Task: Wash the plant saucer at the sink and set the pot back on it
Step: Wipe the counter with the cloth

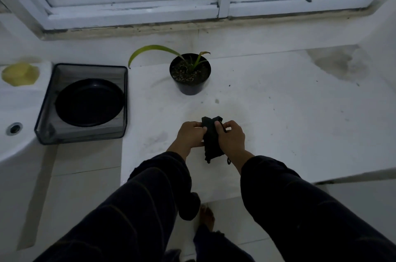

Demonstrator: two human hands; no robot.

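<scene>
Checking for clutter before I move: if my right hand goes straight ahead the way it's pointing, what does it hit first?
Probably nothing at once: past the black cloth that the right hand grips lies bare counter, then the plant pot slightly leftward. Depth is uncertain.

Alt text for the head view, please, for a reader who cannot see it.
Both hands, left hand and right hand, hold a black cloth over a white counter. Behind them a black pot with a green plant stands directly on the counter. To the left, the black saucer lies in a mesh tray beside the sink.
</scene>
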